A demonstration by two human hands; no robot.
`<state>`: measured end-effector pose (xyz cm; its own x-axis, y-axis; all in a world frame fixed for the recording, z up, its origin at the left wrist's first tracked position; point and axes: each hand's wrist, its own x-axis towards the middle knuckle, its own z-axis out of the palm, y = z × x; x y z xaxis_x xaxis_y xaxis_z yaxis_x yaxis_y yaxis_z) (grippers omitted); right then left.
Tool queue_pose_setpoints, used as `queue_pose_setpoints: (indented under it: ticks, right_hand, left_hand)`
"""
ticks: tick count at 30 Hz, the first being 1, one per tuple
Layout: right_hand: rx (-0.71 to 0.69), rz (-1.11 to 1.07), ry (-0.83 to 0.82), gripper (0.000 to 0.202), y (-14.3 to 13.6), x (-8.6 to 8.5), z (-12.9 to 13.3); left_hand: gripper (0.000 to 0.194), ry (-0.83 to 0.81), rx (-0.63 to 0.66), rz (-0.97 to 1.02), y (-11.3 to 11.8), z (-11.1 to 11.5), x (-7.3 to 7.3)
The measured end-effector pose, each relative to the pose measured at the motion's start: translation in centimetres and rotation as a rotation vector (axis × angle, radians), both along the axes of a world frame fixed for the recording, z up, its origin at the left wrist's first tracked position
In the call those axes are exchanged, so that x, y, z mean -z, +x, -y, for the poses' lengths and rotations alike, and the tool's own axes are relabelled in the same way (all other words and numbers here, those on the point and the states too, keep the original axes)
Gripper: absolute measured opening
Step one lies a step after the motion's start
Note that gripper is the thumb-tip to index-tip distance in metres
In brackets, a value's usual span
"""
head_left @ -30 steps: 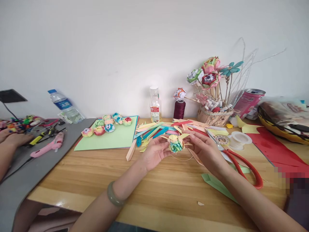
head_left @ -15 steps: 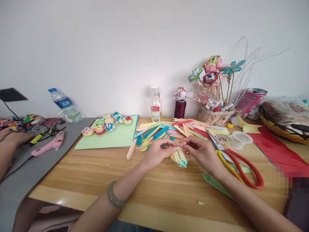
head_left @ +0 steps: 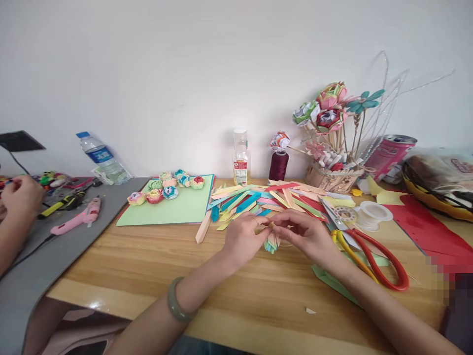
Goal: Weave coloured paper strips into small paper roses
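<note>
My left hand (head_left: 242, 239) is closed around a small bundle of folded paper petals (head_left: 271, 246), in yellow, green and blue. The bundle hangs partly hidden beneath my fingers. At its top the fingertips of my right hand (head_left: 308, 236) are pinched together, meeting those of the left. A thin pale thread seems to loop from the right fingertips, though most of it is hidden. Just behind both hands lies a heap of coloured paper strips (head_left: 254, 199). Close to my right wrist are red-and-yellow-handled scissors (head_left: 384, 259) and a white spool (head_left: 375, 213).
Several finished paper flowers (head_left: 170, 192) rest on green paper (head_left: 166, 214) to the left. Behind stand a bottle (head_left: 241, 160), a purple thread cone (head_left: 278, 166) and a flower basket (head_left: 332, 178). Another person's hand (head_left: 24, 197) is at far left, near a pink glue gun (head_left: 79, 220).
My left hand has turned and closed further over the paper bundle, covering more of it. The other person's hand has risen from the grey mat. The view has shifted slightly.
</note>
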<state>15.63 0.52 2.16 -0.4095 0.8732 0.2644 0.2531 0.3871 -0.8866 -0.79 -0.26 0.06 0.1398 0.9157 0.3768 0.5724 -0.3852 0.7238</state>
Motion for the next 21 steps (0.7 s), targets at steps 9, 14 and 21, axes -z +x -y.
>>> queue_pose_setpoints:
  ticks: [9, 14, 21]
  right_hand:
    - [0.046, 0.145, 0.120, 0.023, 0.6, -0.7, -0.3]
    - [-0.069, 0.218, 0.230, 0.028, 1.0, -0.6, -0.6]
    - [-0.075, 0.257, 0.321, 0.027, 1.2, 0.2, -1.0]
  left_hand:
    - [0.015, -0.090, 0.029, 0.069, -0.1, -0.6, 0.4]
    - [0.013, -0.091, 0.023, 0.113, -0.1, -0.8, 0.8]
    - [0.012, -0.139, 0.067, 0.183, 0.0, -0.7, 0.9]
